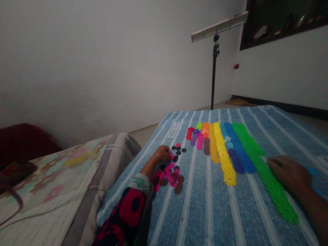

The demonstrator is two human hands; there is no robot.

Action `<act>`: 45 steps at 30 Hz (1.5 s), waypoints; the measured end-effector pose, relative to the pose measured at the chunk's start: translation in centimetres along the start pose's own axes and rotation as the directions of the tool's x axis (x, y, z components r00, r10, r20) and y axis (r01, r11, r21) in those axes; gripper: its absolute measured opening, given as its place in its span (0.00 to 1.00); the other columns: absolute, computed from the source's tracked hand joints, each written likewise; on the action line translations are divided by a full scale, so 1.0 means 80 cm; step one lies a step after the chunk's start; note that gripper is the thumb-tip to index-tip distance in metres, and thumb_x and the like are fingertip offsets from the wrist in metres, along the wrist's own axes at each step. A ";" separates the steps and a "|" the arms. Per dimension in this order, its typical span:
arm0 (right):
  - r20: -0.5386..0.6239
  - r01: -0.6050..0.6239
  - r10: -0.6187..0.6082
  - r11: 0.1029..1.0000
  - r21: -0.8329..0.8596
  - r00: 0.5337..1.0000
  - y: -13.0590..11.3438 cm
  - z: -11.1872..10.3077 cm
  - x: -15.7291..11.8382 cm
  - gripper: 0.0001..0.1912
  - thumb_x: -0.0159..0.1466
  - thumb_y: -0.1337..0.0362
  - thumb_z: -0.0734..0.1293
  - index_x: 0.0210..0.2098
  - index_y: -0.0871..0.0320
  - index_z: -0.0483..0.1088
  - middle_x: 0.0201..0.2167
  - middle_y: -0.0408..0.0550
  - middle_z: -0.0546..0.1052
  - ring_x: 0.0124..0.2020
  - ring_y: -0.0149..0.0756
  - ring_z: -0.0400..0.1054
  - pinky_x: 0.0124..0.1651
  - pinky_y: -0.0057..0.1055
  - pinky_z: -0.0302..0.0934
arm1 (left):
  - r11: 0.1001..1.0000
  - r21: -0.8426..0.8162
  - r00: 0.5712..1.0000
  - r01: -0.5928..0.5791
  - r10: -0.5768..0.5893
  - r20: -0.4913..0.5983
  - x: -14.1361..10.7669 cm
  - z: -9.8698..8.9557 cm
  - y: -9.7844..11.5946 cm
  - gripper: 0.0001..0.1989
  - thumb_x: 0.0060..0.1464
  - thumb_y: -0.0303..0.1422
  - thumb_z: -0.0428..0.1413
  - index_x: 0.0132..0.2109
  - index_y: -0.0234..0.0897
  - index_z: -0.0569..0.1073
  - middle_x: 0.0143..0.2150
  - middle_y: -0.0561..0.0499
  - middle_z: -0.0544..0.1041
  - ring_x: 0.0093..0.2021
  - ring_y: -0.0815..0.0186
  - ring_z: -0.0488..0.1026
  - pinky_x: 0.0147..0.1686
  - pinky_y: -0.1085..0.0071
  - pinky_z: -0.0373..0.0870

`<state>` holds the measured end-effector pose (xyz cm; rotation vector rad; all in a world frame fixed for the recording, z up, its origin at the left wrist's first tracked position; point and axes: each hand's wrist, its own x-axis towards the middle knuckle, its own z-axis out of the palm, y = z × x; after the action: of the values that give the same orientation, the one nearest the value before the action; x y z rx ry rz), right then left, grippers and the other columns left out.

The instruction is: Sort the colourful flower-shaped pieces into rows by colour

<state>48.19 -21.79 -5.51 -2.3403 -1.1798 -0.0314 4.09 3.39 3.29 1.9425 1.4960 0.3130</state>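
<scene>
My left hand (162,153) is closed, pinching over the pink and black discs (170,172) on the striped blue blanket (205,212). My right hand (289,174) lies open on the long green row (279,201), beyond the yellow row (224,157). A black stand (213,71) rises behind.

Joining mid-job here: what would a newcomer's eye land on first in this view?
The rainbow of plastic discs on the striped blue blanket comes first, in side-by-side bands across its middle; the yellow band and green band are longest. Next comes the left hand, at a loose scatter of pink discs and black discs near the blanket's left side, then the right hand, at the green band.
</scene>
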 end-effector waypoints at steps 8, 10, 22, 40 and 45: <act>0.006 -0.001 0.001 1.000 -0.016 1.000 -0.002 -0.002 -0.001 0.27 0.59 0.47 0.51 0.34 0.51 0.78 0.44 0.50 0.79 0.44 0.46 0.73 0.43 0.41 0.65 | 0.955 -0.218 0.979 -0.200 0.206 0.003 0.031 0.042 0.049 0.07 0.36 0.22 0.59 0.20 0.34 0.68 0.17 0.60 0.66 0.20 0.75 0.61 0.24 0.76 0.55; 0.010 -0.002 0.002 1.000 -0.009 1.000 -0.003 -0.004 -0.002 0.27 0.59 0.47 0.52 0.33 0.51 0.78 0.44 0.50 0.79 0.44 0.46 0.73 0.43 0.41 0.65 | 0.944 -0.226 0.967 -0.242 0.253 0.020 0.040 0.063 0.066 0.05 0.37 0.23 0.58 0.21 0.34 0.69 0.17 0.59 0.66 0.21 0.74 0.61 0.24 0.76 0.55; -0.009 -0.027 0.027 1.000 0.000 1.000 -0.009 -0.006 -0.001 0.25 0.59 0.48 0.53 0.32 0.50 0.78 0.43 0.47 0.79 0.44 0.44 0.72 0.41 0.39 0.64 | 0.921 -0.155 0.934 -0.357 0.357 -0.031 0.075 0.118 0.102 0.07 0.38 0.20 0.57 0.25 0.36 0.76 0.23 0.54 0.75 0.27 0.70 0.69 0.29 0.76 0.64; -0.008 -0.001 0.001 1.000 0.001 1.000 -0.005 -0.004 -0.001 0.25 0.60 0.48 0.53 0.32 0.51 0.78 0.43 0.49 0.79 0.43 0.46 0.73 0.42 0.41 0.65 | 0.985 0.168 0.982 -0.034 0.065 -0.179 0.079 0.021 0.055 0.08 0.38 0.19 0.66 0.22 0.30 0.75 0.14 0.57 0.63 0.25 0.68 0.65 0.31 0.71 0.58; 0.004 -0.019 0.019 1.000 0.001 1.000 -0.009 -0.008 -0.002 0.25 0.60 0.48 0.53 0.32 0.51 0.78 0.43 0.48 0.79 0.44 0.45 0.72 0.43 0.40 0.65 | 0.987 0.150 0.985 -0.048 0.072 -0.159 0.082 0.025 0.053 0.07 0.39 0.18 0.65 0.24 0.30 0.75 0.15 0.58 0.63 0.24 0.70 0.62 0.31 0.71 0.55</act>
<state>47.68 -21.86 -4.68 -2.3513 -1.1597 -0.0191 10.58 8.20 3.12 2.1243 1.6063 0.4086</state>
